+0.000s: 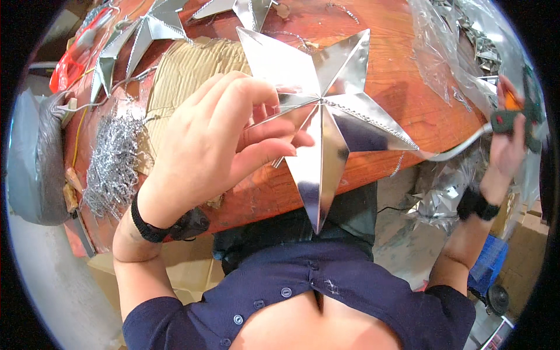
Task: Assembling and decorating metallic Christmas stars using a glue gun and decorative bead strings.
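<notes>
A shiny silver five-pointed star [356, 125] with folded ridges lies tilted at the middle, one point reaching past the table's near edge. A beaded silver cord runs along the ridge of its right point. My left hand [224, 125] is bent around the star's left point, fingers and thumb at its edges. Out at the far right, my right hand [507, 149] is closed around a dark green hand tool [506, 121] with an orange part; its exact kind is unclear. A pale curved band [461, 149] runs between the tool and the star's right tip.
More silver stars [146, 29] lie on the reddish wooden table [402, 64] at the far left. Cardboard [186, 67] and a heap of silver tinsel cord [114, 157] sit by my left arm. Clear plastic bags [449, 52] with silver pieces line the right side.
</notes>
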Available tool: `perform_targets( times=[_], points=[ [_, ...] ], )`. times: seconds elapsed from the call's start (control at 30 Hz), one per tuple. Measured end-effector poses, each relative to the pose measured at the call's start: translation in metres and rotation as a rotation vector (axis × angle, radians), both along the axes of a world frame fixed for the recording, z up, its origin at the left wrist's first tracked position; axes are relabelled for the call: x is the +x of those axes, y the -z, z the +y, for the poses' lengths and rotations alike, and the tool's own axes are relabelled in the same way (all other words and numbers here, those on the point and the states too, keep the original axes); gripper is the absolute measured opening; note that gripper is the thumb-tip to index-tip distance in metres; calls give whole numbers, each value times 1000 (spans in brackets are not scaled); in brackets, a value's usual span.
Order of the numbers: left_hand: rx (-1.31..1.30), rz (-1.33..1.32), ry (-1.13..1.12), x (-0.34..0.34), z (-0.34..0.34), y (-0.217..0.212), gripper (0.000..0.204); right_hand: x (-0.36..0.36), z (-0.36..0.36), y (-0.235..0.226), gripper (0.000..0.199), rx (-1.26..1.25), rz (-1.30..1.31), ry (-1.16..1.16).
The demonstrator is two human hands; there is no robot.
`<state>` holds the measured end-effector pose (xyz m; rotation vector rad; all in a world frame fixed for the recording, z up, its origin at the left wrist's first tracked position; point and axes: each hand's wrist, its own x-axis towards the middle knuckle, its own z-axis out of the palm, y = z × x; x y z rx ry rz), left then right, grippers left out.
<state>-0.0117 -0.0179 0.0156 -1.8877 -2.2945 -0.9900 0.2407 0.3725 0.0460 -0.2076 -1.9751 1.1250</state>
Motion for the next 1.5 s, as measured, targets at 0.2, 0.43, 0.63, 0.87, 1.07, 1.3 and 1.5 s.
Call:
perform_targets(
  times=[0.2, 0.43, 0.63, 0.87, 1.07, 1.3, 1.5],
  points=[
    [307, -602, -83, -29, -3, 15, 13, 8, -84, -12, 45, -439, -174, -639],
    [394, -930, -208, -79, -4, 63, 21, -3, -184, -6, 68, -288, -635, 99],
    [342, -900, -124, -76, 1, 66, 21, -20, -189, 3, 59, -53, -469, 76],
    [301, -922, -79, -74, 4, 75, 21, -31, -182, 5, 57, 73, -483, -158],
    [288, -970, -29, -76, 5, 78, 22, -31, -194, 7, 55, -38, -579, 24],
    [254, -1024, -37, -74, 4, 72, 22, -28, -194, 3, 41, -59, -691, 91],
    [179, -1011, -64, -69, 4, 67, 14, -12, -179, 2, 39, -29, -800, -198]
  ],
)
